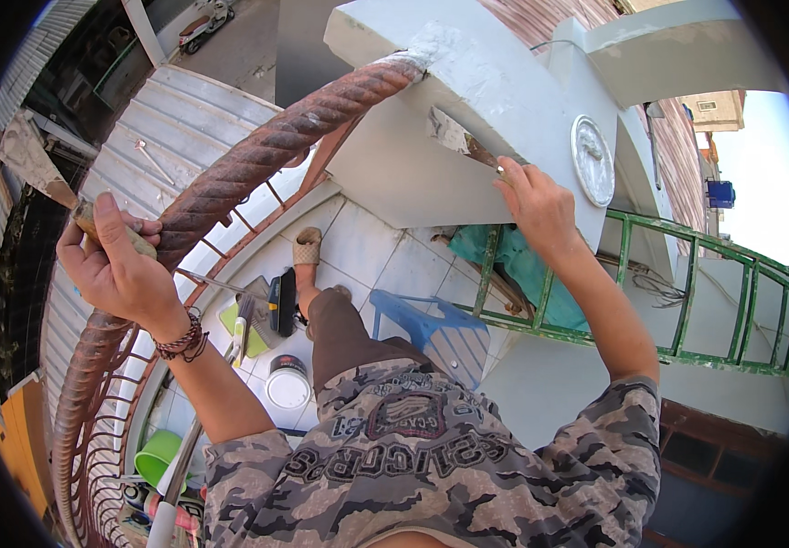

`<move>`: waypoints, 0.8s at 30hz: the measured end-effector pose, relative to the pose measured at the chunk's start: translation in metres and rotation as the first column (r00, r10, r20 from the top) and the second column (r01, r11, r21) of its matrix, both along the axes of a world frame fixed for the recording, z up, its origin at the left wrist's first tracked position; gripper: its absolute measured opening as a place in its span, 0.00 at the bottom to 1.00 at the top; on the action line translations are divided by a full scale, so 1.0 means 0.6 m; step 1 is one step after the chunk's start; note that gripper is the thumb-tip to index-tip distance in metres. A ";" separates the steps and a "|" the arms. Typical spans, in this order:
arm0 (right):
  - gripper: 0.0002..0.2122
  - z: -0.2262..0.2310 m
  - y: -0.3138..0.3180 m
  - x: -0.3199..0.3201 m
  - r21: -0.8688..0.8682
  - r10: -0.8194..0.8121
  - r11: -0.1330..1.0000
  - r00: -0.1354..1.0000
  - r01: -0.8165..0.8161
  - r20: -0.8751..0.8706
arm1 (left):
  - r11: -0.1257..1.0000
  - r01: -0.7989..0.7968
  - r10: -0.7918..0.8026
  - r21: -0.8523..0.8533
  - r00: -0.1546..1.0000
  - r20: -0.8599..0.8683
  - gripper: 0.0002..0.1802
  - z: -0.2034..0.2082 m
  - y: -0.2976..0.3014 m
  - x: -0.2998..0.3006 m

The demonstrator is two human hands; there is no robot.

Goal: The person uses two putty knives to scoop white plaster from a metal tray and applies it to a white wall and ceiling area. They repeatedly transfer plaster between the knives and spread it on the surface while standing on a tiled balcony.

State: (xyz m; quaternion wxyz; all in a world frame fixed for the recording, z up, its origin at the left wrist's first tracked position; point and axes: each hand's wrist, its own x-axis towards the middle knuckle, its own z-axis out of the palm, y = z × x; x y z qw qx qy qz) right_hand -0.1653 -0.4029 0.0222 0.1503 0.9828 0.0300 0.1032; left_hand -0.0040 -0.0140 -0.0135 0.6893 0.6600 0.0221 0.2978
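Note:
My left hand (125,265) is closed round the wooden handle of a wide putty knife (33,166), its pale, smeared blade pointing up and away to the left. That hand is beside a thick, twisted rust-brown handrail (275,146). Farther right, my right hand (540,210) grips a second putty knife (450,133), whose whitish, stained blade lies by the lower edge of a pale grey wall beam (495,91). Part of this knife's handle is hidden by my fingers. White filler (426,47) is smeared where the handrail meets the beam.
Below are a blue plastic stool (435,329), a paint tub (287,384), a lime-green bucket (158,457) and a black-edged tool (282,303) on the tiles. A green metal ladder (687,297) lies across the right side. The brown railing curves along the left edge.

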 end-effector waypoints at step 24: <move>0.16 0.023 0.040 0.022 -0.181 -0.119 0.976 0.993 0.119 0.010 | 0.999 -0.040 0.041 -0.026 0.999 0.021 0.13 -0.001 -0.005 0.002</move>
